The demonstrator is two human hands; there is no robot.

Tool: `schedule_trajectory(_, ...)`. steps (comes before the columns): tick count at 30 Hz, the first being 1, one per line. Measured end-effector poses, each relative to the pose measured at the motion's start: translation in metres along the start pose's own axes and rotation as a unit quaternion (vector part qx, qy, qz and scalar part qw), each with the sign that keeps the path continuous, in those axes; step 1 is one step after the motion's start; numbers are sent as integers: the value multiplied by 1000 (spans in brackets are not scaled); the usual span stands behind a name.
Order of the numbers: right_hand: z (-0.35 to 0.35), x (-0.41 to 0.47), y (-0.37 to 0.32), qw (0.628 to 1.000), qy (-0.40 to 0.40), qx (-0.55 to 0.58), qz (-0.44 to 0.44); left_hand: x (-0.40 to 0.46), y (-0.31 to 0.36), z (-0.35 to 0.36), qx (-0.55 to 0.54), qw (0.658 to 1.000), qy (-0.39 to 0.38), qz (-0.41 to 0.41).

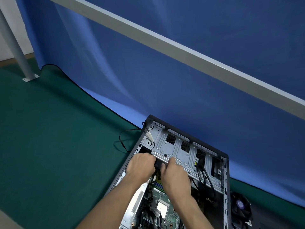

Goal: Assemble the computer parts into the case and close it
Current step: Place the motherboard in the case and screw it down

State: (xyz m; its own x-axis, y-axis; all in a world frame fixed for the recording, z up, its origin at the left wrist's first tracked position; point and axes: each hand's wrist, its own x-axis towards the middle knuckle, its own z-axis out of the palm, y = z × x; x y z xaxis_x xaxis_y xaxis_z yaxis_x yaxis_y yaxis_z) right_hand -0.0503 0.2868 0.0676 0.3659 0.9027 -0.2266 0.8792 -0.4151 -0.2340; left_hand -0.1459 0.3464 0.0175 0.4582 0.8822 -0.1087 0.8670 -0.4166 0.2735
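Left hand [142, 164] curled around a black connector [158, 164] at the near edge of the drive cage [179, 151]; grip looks firm, fingers wrapped. Right hand [175, 176] alongside, fingers bent over the same black part and touching the cage lip; exact pinch hidden behind the knuckles. Both hands inside the open case [226, 179], which lies on its side on the green worktop [49, 146]. Motherboard [161, 205] directly below the wrists, bare socket visible. Black cables [204, 176] hanging from the cage to the right. Loose cable [123, 142] trailing out over the left wall. Fan [241, 207] on the worktop, right of the case, not yet fitted.

Risks, judged:
1. Forcing the plug misaligned: bent pins.
2. Slip off the connector: knuckles against sharp cage metal.
3. Forearms dragging on the board.
4. Loose cable pinched when closing the case.
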Motion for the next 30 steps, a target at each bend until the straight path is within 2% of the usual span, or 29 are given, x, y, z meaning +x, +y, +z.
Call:
schedule_trajectory(4,-1,-4,1,989,-60,135,-2,0,-1,-1,-8,1000,-8,-2)
schedule_trajectory(5,0,-8,3,989,-59,136,-8,1,-1,-1,-11,1000,-6,-3)
schedule_trajectory(8,6,-11,16,997,18,80,11,1,0,3,-13,1000,-2,-1)
schedule_trajectory(9,4,-10,21,996,14,84,24,1,0,3,-14,1000,-3,-2)
schedule_trajectory(13,-8,-4,35,981,-75,174,39,2,-2,4,-11,1000,-1,-4)
schedule_trajectory(17,0,-8,35,999,-16,34,33,1,-1,5,-3,1000,2,-4)
schedule_trajectory(21,-7,-5,28,988,-84,130,22,1,-1,3,-4,1000,1,-8)
schedule_trajectory(25,-8,0,26,997,-53,41,37,1,-1,4,-4,1000,-3,-15)
schedule_trajectory(28,-11,-3,24,989,-111,89,45,1,-1,4,1,1000,-3,-14)
schedule_trajectory(30,-15,-4,22,988,-120,92,39,1,-1,5,1,1000,-2,-15)
